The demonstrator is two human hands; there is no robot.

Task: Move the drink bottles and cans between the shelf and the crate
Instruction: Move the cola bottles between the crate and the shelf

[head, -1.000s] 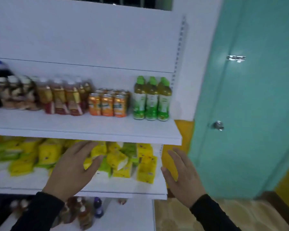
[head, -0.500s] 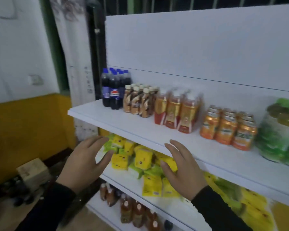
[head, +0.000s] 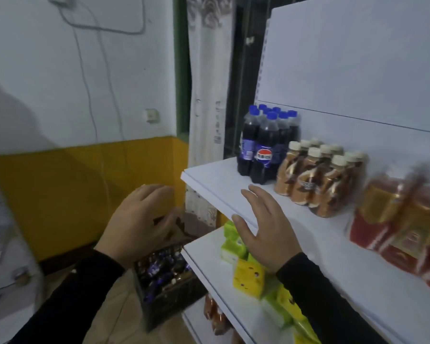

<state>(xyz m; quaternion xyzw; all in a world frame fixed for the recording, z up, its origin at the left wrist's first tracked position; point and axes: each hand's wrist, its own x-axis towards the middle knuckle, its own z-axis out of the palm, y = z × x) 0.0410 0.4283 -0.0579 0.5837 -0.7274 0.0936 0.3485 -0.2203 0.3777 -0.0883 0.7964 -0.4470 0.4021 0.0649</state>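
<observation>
White metal shelf (head: pixel 216 192), upper tier: cluster of dark cola bottles with blue caps (head: pixel 266 145) at the left end, all upright, long axis vertical, caps up. Just right of them, touching, a group of brown drink bottles with cream caps (head: pixel 318 180), also upright. Further right, blurred red-and-gold labelled bottles (head: pixel 402 219); detail unreadable.

Tier below: yellow and green drink cartons (head: pixel 248 276), some tilted. Lowest tier: amber bottles (head: pixel 214 314), partly hidden by the shelf edge.

Black plastic crate (head: pixel 169 299) on the floor just left of the shelf, holding dark bottles with purple-blue labels (head: pixel 157 266); their orientation cannot be told.

Left hand (head: pixel 139 224) hangs above the crate, fingers loosely bent, holding nothing. Right hand (head: pixel 263 232) in front of the upper tier's edge, fingers spread straight, empty.
</observation>
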